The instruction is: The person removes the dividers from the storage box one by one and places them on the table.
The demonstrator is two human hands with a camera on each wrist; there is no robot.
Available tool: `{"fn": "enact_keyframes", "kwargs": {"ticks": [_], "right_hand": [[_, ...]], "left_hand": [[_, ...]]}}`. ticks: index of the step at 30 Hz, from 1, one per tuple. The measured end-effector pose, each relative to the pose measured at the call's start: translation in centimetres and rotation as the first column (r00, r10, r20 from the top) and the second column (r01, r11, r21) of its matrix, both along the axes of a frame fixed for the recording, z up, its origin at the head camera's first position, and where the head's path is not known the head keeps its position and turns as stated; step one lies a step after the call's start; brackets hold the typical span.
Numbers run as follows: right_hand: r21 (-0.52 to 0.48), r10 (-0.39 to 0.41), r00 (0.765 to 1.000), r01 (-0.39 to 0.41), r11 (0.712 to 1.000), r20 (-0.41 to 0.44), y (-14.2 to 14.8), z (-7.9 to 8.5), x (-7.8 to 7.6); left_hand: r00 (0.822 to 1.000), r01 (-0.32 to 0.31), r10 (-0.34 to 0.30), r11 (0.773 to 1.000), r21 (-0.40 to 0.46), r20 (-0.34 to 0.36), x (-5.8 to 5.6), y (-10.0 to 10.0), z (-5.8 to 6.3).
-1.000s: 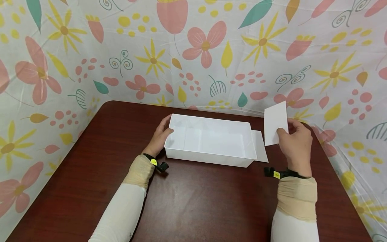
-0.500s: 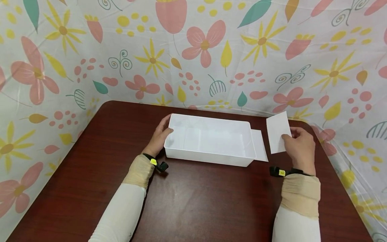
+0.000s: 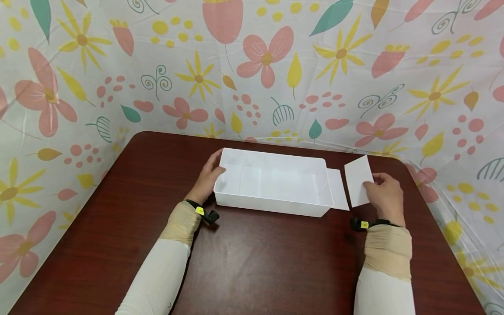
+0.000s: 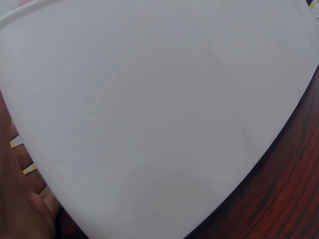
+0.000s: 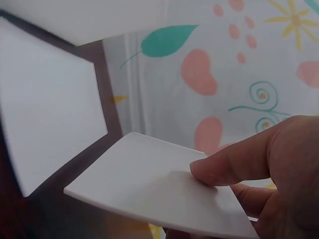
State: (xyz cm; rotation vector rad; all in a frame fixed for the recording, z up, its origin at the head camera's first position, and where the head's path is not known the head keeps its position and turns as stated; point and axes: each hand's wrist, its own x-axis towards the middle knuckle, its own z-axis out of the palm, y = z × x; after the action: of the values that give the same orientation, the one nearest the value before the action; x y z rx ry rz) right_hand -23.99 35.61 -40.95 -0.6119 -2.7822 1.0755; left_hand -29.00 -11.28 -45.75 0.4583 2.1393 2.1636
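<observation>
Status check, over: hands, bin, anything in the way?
Left hand on left end of white bin. Right hand pinching white panel. Bin upright on table. Second panel flat between bin and right hand, possibly in the way.

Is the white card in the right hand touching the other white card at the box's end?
Apart. The right wrist view shows it: a dark strip of table separates the held card from the other card.
</observation>
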Motion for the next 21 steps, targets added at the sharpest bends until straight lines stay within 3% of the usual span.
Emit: {"fn": "enact_keyframes", "kwargs": {"ticks": [21], "right_hand": [[-0.004, -0.009, 0.997, 0.010, 1.000, 0.070, 1.3, -2.4, -0.2]], "left_hand": [[1.000, -0.005, 0.005, 1.000, -0.018, -0.001, -0.1, -0.1, 0.0]]}}
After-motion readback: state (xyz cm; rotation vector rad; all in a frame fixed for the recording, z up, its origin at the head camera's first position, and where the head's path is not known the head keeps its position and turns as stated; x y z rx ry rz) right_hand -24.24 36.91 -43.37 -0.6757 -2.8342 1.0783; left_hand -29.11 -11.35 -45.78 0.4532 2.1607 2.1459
